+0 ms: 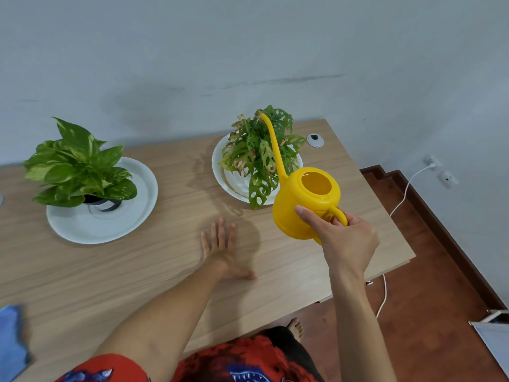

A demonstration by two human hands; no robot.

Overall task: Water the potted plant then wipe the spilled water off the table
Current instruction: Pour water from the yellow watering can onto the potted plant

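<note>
The right hand (341, 238) is closed around the handle of the yellow can (304, 205), tipping it so the long spout (272, 142) reaches up over the holed-leaf plant (259, 158) at the back right of the table (165, 271). The left hand (220, 249) lies open and flat on the wood, holding nothing.

The main risk is overshoot: the spout's tip sits near the far side of the foliage, so a stream could land past the pot or run off the leaves onto the table rather than the soil. Too steep a tilt could also slop water out of the can's wide top opening. The white saucer (217, 166) under the pot may overflow if too much goes in.

The plant looks tired (several leaves are browned and curled at the edges), and its pot is mostly hidden by leaves. A faint wet sheen (203, 183) seems to mark the wood left of the saucer. A blue cloth (11, 340) lies at the near left edge, well apart from it.
</note>
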